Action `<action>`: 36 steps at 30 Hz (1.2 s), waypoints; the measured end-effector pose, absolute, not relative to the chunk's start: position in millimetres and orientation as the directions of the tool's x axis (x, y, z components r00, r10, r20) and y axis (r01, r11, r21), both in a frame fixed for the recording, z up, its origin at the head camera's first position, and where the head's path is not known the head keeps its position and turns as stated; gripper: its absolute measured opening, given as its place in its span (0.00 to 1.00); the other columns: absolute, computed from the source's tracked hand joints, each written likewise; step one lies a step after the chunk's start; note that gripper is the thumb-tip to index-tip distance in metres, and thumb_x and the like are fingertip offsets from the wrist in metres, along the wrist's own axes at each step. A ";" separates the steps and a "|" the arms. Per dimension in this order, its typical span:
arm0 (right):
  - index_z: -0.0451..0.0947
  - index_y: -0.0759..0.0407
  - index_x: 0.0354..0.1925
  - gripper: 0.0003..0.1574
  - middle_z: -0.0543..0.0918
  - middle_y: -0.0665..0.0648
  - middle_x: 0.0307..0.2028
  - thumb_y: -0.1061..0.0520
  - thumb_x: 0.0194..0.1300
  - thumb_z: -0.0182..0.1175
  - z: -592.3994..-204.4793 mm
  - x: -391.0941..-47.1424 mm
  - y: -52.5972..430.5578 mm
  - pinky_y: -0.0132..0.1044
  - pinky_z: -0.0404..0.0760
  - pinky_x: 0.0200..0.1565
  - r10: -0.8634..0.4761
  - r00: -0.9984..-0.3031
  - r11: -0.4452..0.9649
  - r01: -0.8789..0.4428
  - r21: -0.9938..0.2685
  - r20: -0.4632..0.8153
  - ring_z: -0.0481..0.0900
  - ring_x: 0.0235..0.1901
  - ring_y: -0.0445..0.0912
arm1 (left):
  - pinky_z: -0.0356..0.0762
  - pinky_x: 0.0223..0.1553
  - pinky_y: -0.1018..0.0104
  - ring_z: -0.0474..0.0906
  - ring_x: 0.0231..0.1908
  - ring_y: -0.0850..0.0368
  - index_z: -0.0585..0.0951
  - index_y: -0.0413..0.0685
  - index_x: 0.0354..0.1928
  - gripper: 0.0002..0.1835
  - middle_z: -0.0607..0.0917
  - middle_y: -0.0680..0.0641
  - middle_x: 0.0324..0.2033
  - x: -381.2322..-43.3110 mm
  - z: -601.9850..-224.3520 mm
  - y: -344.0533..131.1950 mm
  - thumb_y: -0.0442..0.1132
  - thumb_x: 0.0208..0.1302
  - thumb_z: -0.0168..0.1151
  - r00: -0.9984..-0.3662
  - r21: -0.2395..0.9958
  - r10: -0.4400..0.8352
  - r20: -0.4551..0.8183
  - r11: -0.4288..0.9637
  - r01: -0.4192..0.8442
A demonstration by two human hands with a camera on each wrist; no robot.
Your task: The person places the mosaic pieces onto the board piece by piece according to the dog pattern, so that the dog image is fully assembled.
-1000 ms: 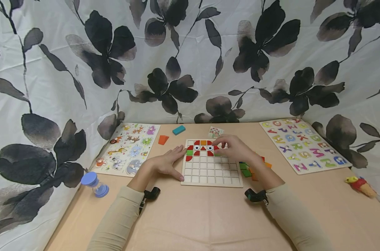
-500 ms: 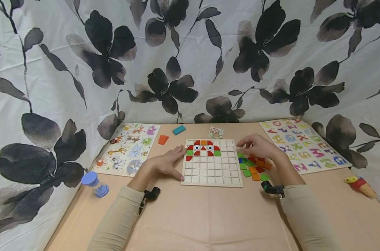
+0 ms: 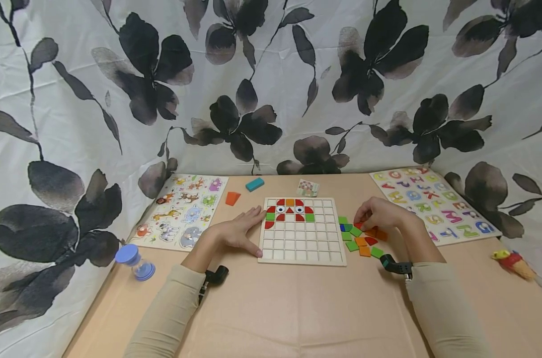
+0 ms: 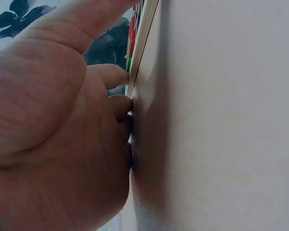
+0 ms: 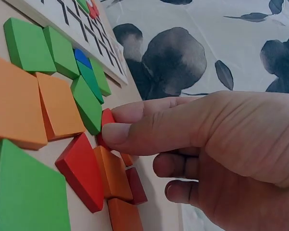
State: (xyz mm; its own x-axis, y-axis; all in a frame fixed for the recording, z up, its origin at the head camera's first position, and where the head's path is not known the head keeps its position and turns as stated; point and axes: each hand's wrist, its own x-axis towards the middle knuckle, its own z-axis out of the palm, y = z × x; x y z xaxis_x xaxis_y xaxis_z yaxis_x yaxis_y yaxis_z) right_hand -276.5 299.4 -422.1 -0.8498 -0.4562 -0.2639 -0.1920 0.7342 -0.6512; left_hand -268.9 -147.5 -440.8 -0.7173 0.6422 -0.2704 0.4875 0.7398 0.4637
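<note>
My left hand (image 3: 235,231) lies along the left edge of a wooden grid board (image 3: 297,246), its thumb and fingertips touching the side. The left wrist view shows that palm (image 4: 53,125) with the fingertips against the board's edge. Red, green, orange and eye-patterned tiles fill part of the board's upper left rows. Over a pile of loose tiles to the right of the board, my right hand (image 3: 384,216) pinches a red tile (image 5: 106,117) between thumb and index finger. Around it lie green tiles (image 5: 29,45), orange tiles (image 5: 113,173) and another red tile (image 5: 81,171).
An animal picture board (image 3: 181,214) lies at left, with a blue sand timer (image 3: 136,263) before it. An orange piece (image 3: 232,199), a blue block (image 3: 255,184) and a small pattern card (image 3: 308,188) sit behind. At right are a letter board (image 3: 436,209) and a colourful toy (image 3: 514,265).
My right hand has moved right, from the grid board to the loose tiles, and now pinches a red one. A green tile shows on the board where it was. My left hand stays put.
</note>
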 end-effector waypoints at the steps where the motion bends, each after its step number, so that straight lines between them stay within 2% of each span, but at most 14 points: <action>1: 0.84 0.59 0.39 0.12 0.83 0.58 0.34 0.69 0.55 0.66 -421.8 -276.6 299.1 0.40 0.77 0.38 -0.454 -0.848 0.732 -0.180 -0.657 -0.274 0.74 0.35 0.51 | 0.34 0.72 0.50 0.29 0.74 0.52 0.43 0.55 0.77 0.67 0.36 0.47 0.76 -269.0 -440.7 -147.5 0.70 0.40 0.71 -0.718 0.462 0.642 -0.270 0.740 0.489; 5: 0.82 0.61 0.37 0.11 0.82 0.60 0.33 0.70 0.54 0.66 -419.9 -276.5 297.9 0.41 0.78 0.39 -0.474 -0.831 0.714 -0.170 -0.680 -0.290 0.74 0.35 0.52 | 0.34 0.72 0.51 0.29 0.74 0.52 0.42 0.55 0.77 0.67 0.36 0.47 0.76 -269.3 -440.3 -147.6 0.70 0.40 0.71 -0.718 0.461 0.643 -0.267 0.739 0.490; 9: 0.81 0.61 0.37 0.09 0.81 0.59 0.32 0.69 0.56 0.66 -417.6 -277.1 295.9 0.42 0.79 0.38 -0.490 -0.829 0.699 -0.187 -0.691 -0.270 0.75 0.33 0.52 | 0.34 0.72 0.51 0.29 0.74 0.52 0.43 0.55 0.77 0.67 0.36 0.47 0.76 -269.3 -441.0 -148.1 0.70 0.40 0.71 -0.717 0.465 0.645 -0.264 0.737 0.491; 13: 0.81 0.58 0.37 0.07 0.82 0.56 0.31 0.64 0.59 0.66 -413.6 -278.4 285.6 0.41 0.79 0.37 -0.486 -0.865 0.660 -0.268 -0.702 -0.127 0.76 0.32 0.52 | 0.34 0.72 0.50 0.29 0.74 0.52 0.43 0.55 0.77 0.68 0.36 0.47 0.76 -269.0 -441.4 -148.8 0.70 0.40 0.71 -0.719 0.469 0.643 -0.264 0.737 0.487; 17: 0.84 0.53 0.42 0.10 0.84 0.52 0.36 0.60 0.61 0.66 -408.6 -277.6 258.8 0.38 0.79 0.38 -0.452 -0.890 0.607 -0.349 -0.714 0.052 0.76 0.35 0.50 | 0.34 0.72 0.50 0.29 0.74 0.52 0.43 0.56 0.77 0.68 0.36 0.48 0.76 -268.8 -440.7 -149.0 0.70 0.39 0.71 -0.723 0.475 0.638 -0.266 0.739 0.478; 22: 0.85 0.54 0.46 0.13 0.86 0.52 0.41 0.60 0.61 0.66 -410.8 -278.2 210.9 0.35 0.80 0.42 -0.491 -0.859 0.516 -0.420 -0.747 0.144 0.79 0.39 0.48 | 0.34 0.72 0.49 0.28 0.74 0.53 0.43 0.57 0.77 0.68 0.36 0.49 0.76 -268.9 -440.4 -149.3 0.70 0.39 0.71 -0.724 0.482 0.633 -0.272 0.741 0.467; 29: 0.86 0.58 0.44 0.12 0.86 0.51 0.41 0.61 0.60 0.67 -417.5 -285.1 148.5 0.37 0.80 0.39 -0.593 -0.786 0.439 -0.495 -0.750 0.172 0.79 0.39 0.46 | 0.34 0.72 0.49 0.28 0.74 0.55 0.44 0.57 0.77 0.67 0.36 0.50 0.76 -269.2 -441.7 -149.6 0.70 0.40 0.71 -0.724 0.479 0.632 -0.276 0.744 0.466; 36: 0.86 0.56 0.42 0.10 0.87 0.50 0.39 0.62 0.60 0.67 -428.2 -293.4 115.6 0.39 0.79 0.42 -0.651 -0.749 0.462 -0.515 -0.722 0.118 0.79 0.38 0.44 | 0.35 0.72 0.48 0.29 0.74 0.52 0.43 0.56 0.77 0.66 0.37 0.48 0.76 -269.5 -442.5 -149.7 0.70 0.41 0.70 -0.716 0.472 0.646 -0.265 0.734 0.488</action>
State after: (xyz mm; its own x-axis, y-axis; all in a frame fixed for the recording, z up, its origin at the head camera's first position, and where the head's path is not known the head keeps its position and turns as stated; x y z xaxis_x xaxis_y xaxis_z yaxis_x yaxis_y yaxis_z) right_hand -293.4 115.6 -428.2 -0.7495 -0.6514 0.1182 -0.5152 0.4618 -0.7220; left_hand -269.5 -149.7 -442.5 -0.7162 0.6458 -0.2645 0.4879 0.7344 0.4718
